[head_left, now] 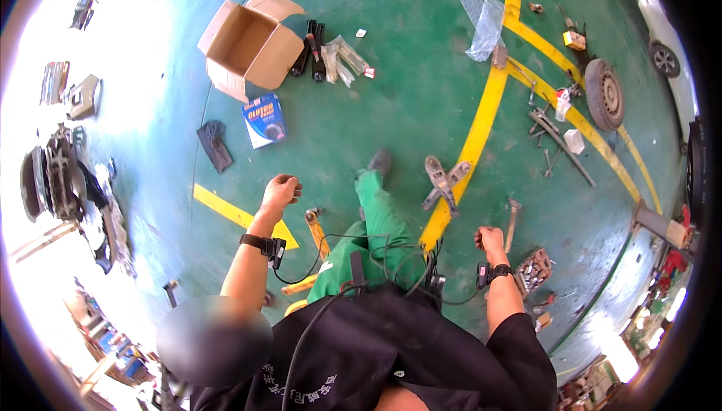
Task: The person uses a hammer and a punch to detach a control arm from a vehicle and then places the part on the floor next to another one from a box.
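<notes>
My left hand [282,191] hangs above the green floor with its fingers curled in, and nothing shows in it. On the other side, my right hand [489,239] is also curled closed, with no object visible in it. A blue and white box [264,121] lies beyond my left hand, beside a dark cloth [215,145]. Nearest to my right hand are a hammer [513,224] on the floor and a crate of metal parts [535,270]. Crossed grey metal arms [445,184] rest on the yellow line between my hands, touched by neither.
Ahead stands an open cardboard box [251,45], with black parts [316,50] and plastic bags beside it. Bubble wrap [485,26] lies farther right. A wheel [604,95], tools and a long bar [568,151] are scattered at right. A yellow metal frame [317,234] stands by my legs.
</notes>
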Demonstrator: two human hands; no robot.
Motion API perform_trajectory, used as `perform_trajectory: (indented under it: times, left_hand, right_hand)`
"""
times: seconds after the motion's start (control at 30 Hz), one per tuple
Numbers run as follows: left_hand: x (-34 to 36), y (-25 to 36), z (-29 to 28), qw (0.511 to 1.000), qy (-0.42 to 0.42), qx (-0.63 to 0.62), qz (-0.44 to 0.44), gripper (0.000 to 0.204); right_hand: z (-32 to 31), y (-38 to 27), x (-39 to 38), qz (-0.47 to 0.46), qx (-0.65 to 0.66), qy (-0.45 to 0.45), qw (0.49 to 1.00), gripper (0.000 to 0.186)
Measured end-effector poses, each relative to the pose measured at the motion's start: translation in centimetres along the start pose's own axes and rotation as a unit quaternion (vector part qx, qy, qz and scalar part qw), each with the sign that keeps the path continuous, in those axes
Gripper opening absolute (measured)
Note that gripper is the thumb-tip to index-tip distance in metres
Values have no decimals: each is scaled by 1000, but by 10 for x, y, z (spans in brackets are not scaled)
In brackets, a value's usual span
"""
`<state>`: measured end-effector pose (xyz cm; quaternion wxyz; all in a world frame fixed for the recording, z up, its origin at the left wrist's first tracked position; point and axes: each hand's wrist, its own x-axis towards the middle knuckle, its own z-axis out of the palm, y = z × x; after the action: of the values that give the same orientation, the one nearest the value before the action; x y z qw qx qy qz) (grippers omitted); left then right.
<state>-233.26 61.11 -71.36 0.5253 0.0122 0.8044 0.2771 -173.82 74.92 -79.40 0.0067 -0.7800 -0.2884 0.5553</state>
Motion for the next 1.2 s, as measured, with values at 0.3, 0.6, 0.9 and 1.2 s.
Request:
perform_trajectory:
  times: [0.3, 0.6, 0.9, 1.2]
  left_hand:
    - [314, 54, 28, 908, 36, 409, 85, 50]
    - [559, 107, 101, 766, 88, 629, 99, 62]
    - [722, 70, 110, 702, 114, 691, 129, 64]
    - [747, 81, 108, 601, 47, 767, 221, 42]
  right_hand:
    - [155, -27, 131, -35, -73, 0, 997, 15]
    - [251, 42, 305, -118, -228, 154, 954, 27]
    - [325, 66, 424, -152, -414, 276, 854, 70]
    - [334, 83, 488, -113, -358, 282, 883, 57]
